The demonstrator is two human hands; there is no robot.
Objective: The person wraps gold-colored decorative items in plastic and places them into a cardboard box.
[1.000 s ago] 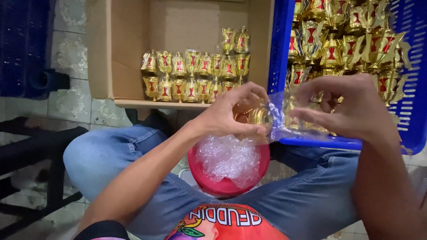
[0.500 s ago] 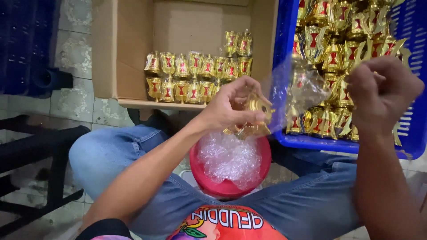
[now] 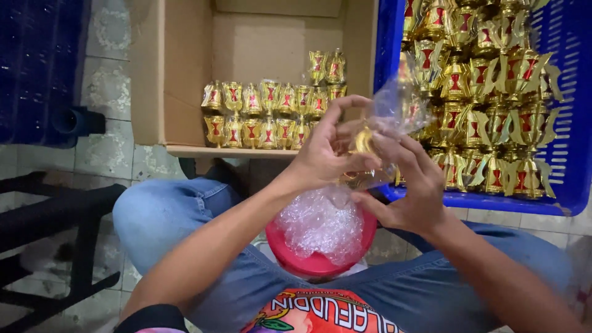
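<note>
Two hands meet above a red bowl (image 3: 317, 262) of clear bags on the lap: left hand (image 3: 324, 154) and right hand (image 3: 410, 185) both grip a gold ornament (image 3: 364, 143) inside a clear bag (image 3: 401, 105). Beyond, ornaments fill a blue basket (image 3: 570, 123) and a box (image 3: 185, 74).

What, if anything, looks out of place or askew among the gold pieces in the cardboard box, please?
Mostly tidy: the gold and red ornaments stand in two neat rows in the brown cardboard box. Only two extra ornaments perched on top at the right end break the pattern. Nothing looks spilled or damaged.
</note>
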